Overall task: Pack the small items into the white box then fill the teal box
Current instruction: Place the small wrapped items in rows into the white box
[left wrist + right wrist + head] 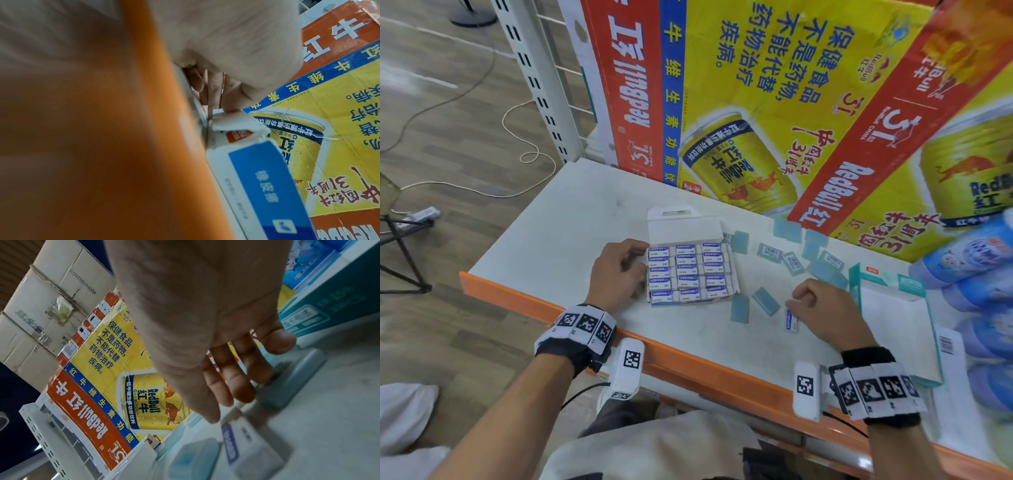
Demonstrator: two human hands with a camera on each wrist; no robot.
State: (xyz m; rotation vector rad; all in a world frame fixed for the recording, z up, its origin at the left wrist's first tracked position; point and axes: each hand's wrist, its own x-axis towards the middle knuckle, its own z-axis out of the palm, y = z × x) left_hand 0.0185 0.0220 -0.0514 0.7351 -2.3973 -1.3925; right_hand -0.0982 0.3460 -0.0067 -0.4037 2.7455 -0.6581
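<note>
The white box (pixel 690 272) lies open on the table, lid flap back, with rows of white erasers filling it. My left hand (pixel 642 267) grips its left side; in the left wrist view the thumb (pixel 232 104) presses on the box's corner (pixel 257 178). My right hand (pixel 796 301) hovers with relaxed fingers over a loose white eraser (pixel 791 320), which also shows under the fingertips (pixel 213 417) as a blurred white eraser (pixel 251 446). Blue erasers (pixel 766 300) lie beside it. The open teal box (pixel 911 286) sits to the right.
Several more blue and white erasers (pixel 818 263) are scattered behind my right hand. Red Bull cartons (pixel 756 102) wall off the back of the table (pixel 585 212). Blue packs (pixel 979 267) are stacked at the far right. The table's orange front edge (pixel 688 356) runs below my wrists.
</note>
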